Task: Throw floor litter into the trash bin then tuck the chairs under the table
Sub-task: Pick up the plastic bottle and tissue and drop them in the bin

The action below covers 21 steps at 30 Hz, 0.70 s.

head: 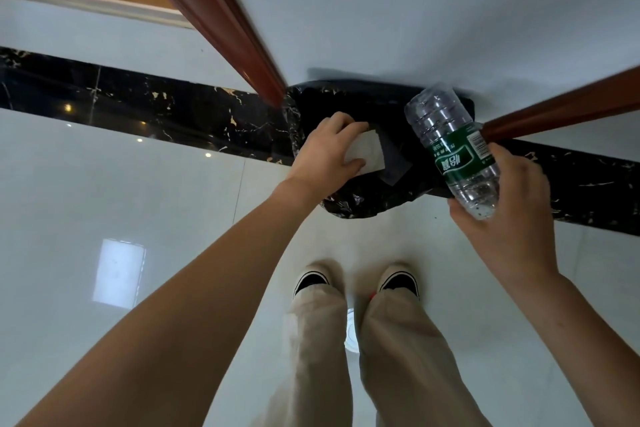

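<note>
Left hand [323, 149] pinches white paper [369, 154] over the black-lined bin [349, 204]; right hand [509, 215] grips a clear, green-labelled bottle [450, 146].

Left hand [323, 152] holds paper [369, 152] over bin [349, 206]; right hand [512, 215] grips bottle [450, 146].

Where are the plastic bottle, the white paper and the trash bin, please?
plastic bottle [453, 152], head view, on its green label.
white paper [371, 152], head view, on its uncovered middle.
trash bin [349, 205], head view, on the black liner at its near rim.
</note>
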Each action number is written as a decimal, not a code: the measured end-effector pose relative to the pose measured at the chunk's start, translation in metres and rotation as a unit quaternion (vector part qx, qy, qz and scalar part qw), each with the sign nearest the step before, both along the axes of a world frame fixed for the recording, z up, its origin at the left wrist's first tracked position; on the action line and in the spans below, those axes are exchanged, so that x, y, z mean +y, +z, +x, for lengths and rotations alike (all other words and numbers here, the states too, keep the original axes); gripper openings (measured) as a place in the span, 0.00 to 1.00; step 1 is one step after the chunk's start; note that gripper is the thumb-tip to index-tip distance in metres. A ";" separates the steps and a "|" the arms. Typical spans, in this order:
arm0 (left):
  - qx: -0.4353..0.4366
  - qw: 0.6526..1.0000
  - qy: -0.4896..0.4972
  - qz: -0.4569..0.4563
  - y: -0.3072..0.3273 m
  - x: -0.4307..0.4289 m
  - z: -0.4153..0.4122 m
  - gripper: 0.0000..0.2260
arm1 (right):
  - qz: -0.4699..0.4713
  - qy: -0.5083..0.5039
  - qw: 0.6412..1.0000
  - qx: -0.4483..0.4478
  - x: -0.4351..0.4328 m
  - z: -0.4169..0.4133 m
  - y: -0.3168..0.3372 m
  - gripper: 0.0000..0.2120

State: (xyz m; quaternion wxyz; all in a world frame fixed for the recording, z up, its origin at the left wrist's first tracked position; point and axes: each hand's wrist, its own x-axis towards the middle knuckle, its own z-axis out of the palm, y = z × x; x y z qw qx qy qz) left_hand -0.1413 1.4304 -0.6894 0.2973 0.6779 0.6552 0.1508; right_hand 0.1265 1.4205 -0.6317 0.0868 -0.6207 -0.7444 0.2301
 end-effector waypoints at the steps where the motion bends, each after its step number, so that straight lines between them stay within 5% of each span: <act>1: 0.005 1.000 0.007 0.011 0.004 -0.002 -0.003 0.26 | -0.001 0.004 1.000 0.000 0.001 -0.003 0.002 0.37; 10: 0.082 0.993 0.079 0.042 0.015 -0.044 -0.048 0.23 | -0.026 0.113 0.993 -0.011 0.024 -0.042 0.004 0.39; 21: 0.066 0.993 0.074 0.062 0.004 -0.054 -0.055 0.21 | -0.073 0.206 0.974 -0.060 0.057 -0.055 -0.020 0.41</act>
